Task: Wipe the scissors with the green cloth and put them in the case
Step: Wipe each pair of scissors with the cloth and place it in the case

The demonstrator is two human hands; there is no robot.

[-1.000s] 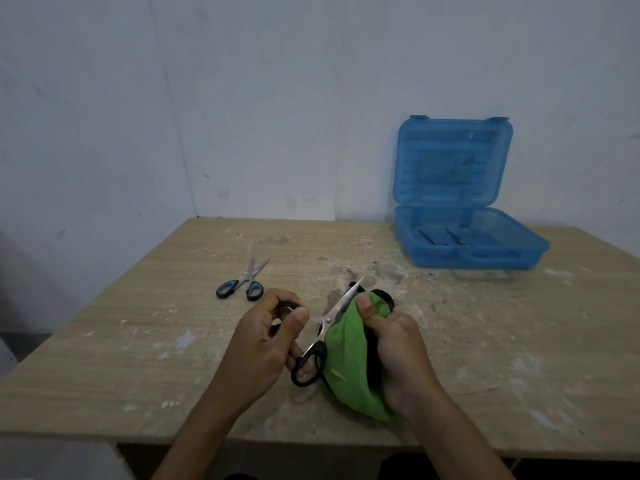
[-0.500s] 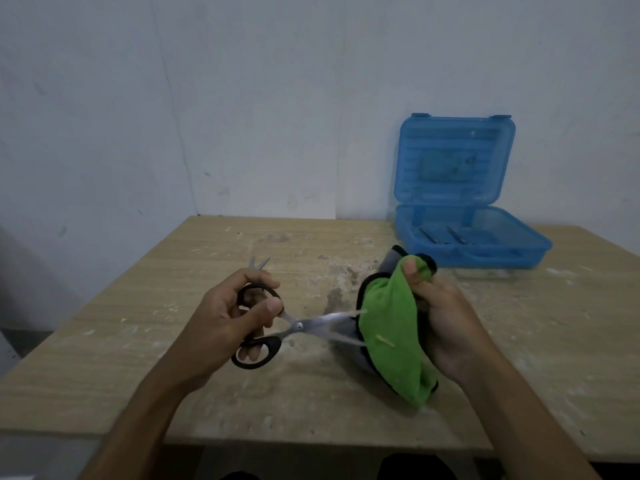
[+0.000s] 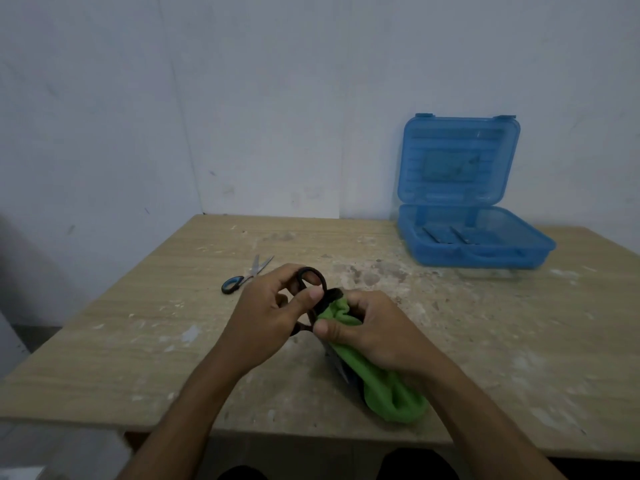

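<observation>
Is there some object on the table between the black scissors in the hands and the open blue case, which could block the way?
Nothing visible does. The table between the black scissors and the blue case is bare, and the case lid stands open. The blue-handled scissors lie off to the left.

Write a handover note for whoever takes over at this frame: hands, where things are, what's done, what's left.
Left hand grips the black scissors by the handles.
Right hand holds the green cloth bunched around the blades.
Blue-handled scissors lie untouched on the table, far left.
Blue case stands open at the far right; it holds no scissors that I can see.
Done: wiping of the black pair under way.
Left: finish wiping, case them, then wipe and case the blue pair.
</observation>
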